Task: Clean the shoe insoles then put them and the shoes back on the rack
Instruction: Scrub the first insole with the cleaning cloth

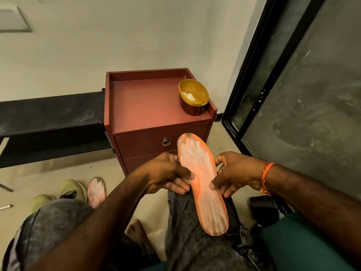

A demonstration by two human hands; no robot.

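An orange insole (203,184), streaked with white, rests lengthwise on my right knee. My left hand (166,173) grips its left edge, thumb on top. Along its right edge my right hand (234,173) holds it with thumb and fingers. A second orange insole (96,189) lies on the floor at the lower left. Beside it stand two olive-green shoes (73,189) (42,201).
A red-brown bedside cabinet (144,106) stands straight ahead with an open yellow tub (193,98) of white stuff on its top. A black bench or rack (48,122) runs along the left wall. A glass door with a black frame (246,75) is to the right. A black object (263,206) sits by my right arm.
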